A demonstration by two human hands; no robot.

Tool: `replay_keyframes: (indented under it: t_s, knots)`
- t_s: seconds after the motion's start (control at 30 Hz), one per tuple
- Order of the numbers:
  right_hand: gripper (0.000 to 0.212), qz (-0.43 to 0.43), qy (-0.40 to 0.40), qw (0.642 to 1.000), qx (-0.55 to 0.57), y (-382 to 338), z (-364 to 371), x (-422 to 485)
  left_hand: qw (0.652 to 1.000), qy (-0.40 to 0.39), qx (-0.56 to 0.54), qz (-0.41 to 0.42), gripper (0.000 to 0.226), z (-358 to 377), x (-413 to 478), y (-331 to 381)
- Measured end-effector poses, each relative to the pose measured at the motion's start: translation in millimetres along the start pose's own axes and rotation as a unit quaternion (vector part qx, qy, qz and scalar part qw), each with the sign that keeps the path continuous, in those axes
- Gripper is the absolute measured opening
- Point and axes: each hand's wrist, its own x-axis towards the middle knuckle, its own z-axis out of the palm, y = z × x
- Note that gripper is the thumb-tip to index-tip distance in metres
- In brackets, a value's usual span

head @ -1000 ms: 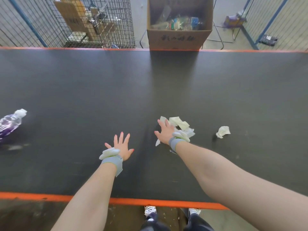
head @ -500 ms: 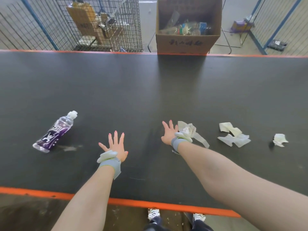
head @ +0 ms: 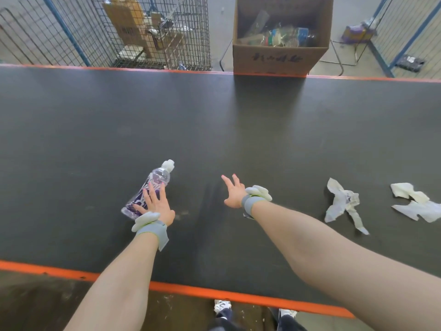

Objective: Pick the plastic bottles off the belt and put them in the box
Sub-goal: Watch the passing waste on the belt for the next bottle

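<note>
The plastic bottle lies on its side on the black belt, right under the left hand. That grip is wide open, its straight fingers resting on the bottle. The bottle is clear and smooth with a purple label and a white cap. The right hand reaches out flat, fingers spread, holding nothing. The brown cardboard box stands past the far edge, with bottles inside.
</note>
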Motion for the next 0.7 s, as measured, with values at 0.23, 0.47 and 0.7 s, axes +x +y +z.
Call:
replay_keyframes:
  t_s: [0.23, 0.47, 0.7]
  knots:
    - [0.089, 0.013, -0.003, 1.0, 0.013, 22.2, -17.1, 10.8, 0.996, -0.088, -0.011, -0.021, 0.091, 9.3, 20.2, 34.3]
    - [0.088, 0.078, 0.016, 0.997, 0.006, 59.3, -53.9, 30.5, 0.919, -0.133, -0.369, -0.036, 0.07, -24.8, 50.4, 119.1]
    - [0.084, 0.107, 0.068, 0.991, 0.047, 98.4, -135.1, 80.9, 0.702, -0.206, -0.68, -0.052, 0.065, -94.1, 136.5, 239.6]
